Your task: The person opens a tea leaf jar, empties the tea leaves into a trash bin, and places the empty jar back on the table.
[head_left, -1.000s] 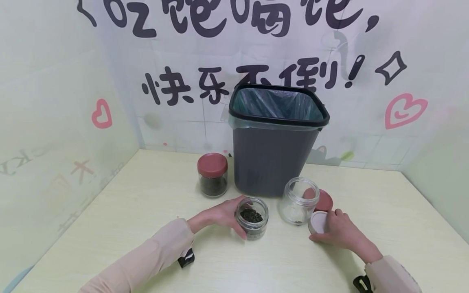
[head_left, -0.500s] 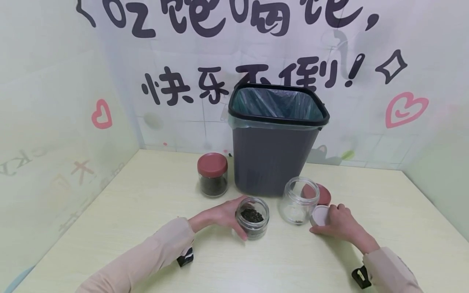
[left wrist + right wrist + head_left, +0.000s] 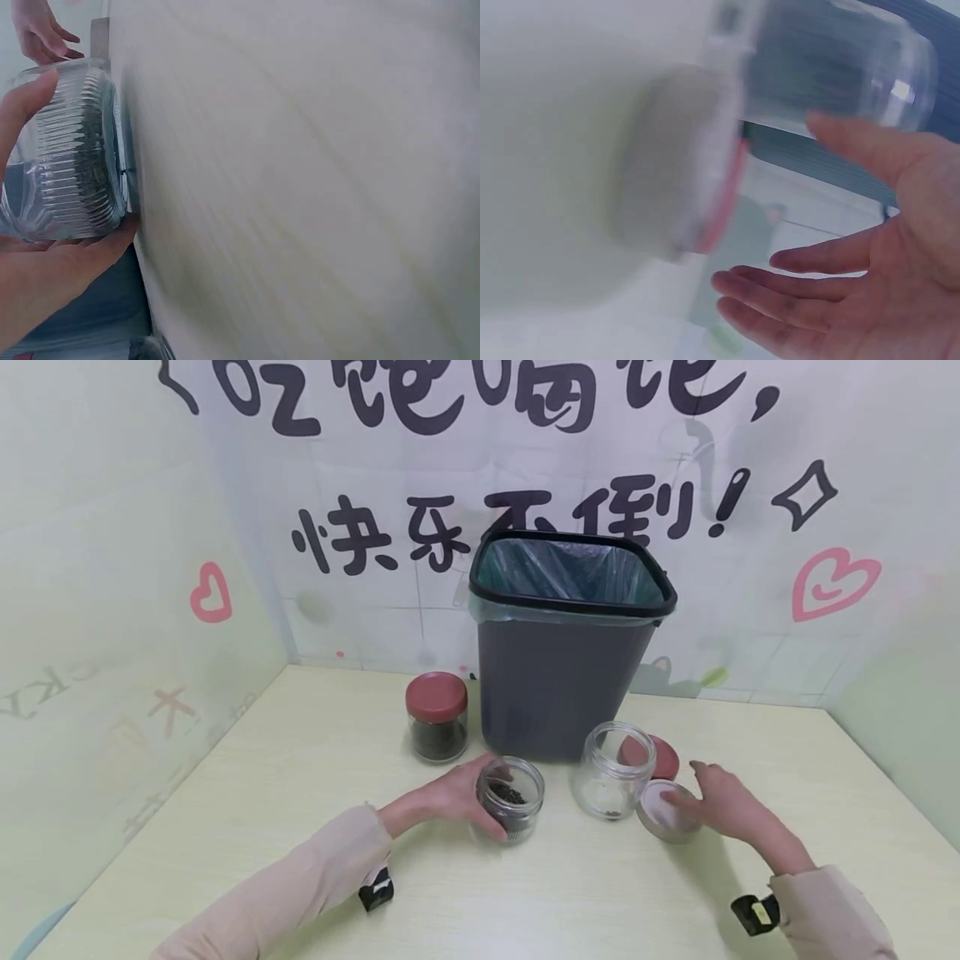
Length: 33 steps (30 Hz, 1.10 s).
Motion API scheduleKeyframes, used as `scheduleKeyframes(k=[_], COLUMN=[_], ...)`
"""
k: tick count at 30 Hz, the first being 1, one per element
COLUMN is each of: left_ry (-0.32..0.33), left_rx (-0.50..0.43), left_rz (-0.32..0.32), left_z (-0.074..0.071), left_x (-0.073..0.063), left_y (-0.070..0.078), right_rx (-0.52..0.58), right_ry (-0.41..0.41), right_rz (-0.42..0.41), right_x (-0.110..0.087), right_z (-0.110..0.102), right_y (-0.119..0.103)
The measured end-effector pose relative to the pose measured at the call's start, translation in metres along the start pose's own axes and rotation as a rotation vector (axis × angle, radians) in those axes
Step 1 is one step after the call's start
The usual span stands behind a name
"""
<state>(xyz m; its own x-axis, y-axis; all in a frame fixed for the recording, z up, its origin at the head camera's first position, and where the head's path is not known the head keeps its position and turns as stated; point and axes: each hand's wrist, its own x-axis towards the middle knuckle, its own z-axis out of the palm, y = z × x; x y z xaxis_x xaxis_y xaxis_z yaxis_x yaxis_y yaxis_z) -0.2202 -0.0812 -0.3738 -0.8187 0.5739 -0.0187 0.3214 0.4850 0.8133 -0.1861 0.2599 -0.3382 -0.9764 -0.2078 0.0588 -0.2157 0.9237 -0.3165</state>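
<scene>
My left hand [image 3: 457, 793] grips a small glass jar [image 3: 517, 817] from its left side, thumb in front and fingers behind. The jar has no lid on and holds dark, dry, leaf-like bits; its ribbed lower wall [image 3: 71, 150] shows in the left wrist view. My right hand [image 3: 731, 806] hovers by a round pale lid [image 3: 667, 818] that lies on the table. In the right wrist view the fingers are spread with nothing between them, and the lid [image 3: 671, 165] sits apart from them, blurred. A larger uncovered glass jar [image 3: 600, 789] stands just left of this lid.
Behind the larger jar lies a red lid [image 3: 663, 758], partly hidden. A grey bin [image 3: 558, 685] with a green liner stands at the back. To its left is a red-capped jar [image 3: 437, 718] of dark contents. Printed walls enclose the table [image 3: 525, 910].
My right hand has let go of the pale lid and drawn back to the right. The jar in my left hand has shifted slightly left and tilted.
</scene>
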Motion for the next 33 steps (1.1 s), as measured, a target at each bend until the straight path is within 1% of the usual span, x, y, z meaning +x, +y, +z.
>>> scheduleKeyframes(k=[2,4,7,9,11,14,17,20,22,27,30,33], left_ry=[0.019,0.037,0.066,0.096,0.126,0.171,0.225,0.292,0.331,0.418,0.479,0.541], left_rx=[-0.014,-0.031,-0.053,-0.054,-0.064,-0.105,-0.136,-0.119,-0.093,0.021,0.074,0.127], left_rz=[0.006,0.013,0.016,0.023,0.03,0.05,0.071,0.048,0.012,-0.082,-0.102,-0.099], left_z=[-0.003,-0.008,-0.017,-0.025,-0.034,-0.05,-0.07,-0.09,-0.103,-0.134,-0.151,-0.164], left_x=[-0.001,-0.004,-0.008,-0.01,-0.012,-0.014,-0.018,-0.021,-0.023,-0.023,-0.02,-0.016], left_y=[0.0,0.0,0.003,0.006,0.012,0.021,0.03,0.039,0.045,0.062,0.072,0.084], right_rx=[0.02,0.06,0.148,0.223,0.299,0.393,0.452,0.51,0.543,0.545,0.542,0.513], right_ry=[0.038,0.075,0.118,0.135,0.14,0.13,0.099,0.073,0.069,0.095,0.108,0.114], right_rz=[-0.004,0.009,0.029,0.027,0.021,0.024,0.043,0.062,0.068,0.102,0.113,0.111], right_x=[0.001,0.004,0.008,0.012,0.017,0.026,0.037,0.048,0.054,0.07,0.079,0.088], right_z=[-0.009,-0.017,-0.031,-0.041,-0.051,-0.064,-0.076,-0.088,-0.097,-0.12,-0.132,-0.141], right_y=[-0.001,-0.004,-0.012,-0.018,-0.024,-0.033,-0.043,-0.052,-0.057,-0.07,-0.076,-0.08])
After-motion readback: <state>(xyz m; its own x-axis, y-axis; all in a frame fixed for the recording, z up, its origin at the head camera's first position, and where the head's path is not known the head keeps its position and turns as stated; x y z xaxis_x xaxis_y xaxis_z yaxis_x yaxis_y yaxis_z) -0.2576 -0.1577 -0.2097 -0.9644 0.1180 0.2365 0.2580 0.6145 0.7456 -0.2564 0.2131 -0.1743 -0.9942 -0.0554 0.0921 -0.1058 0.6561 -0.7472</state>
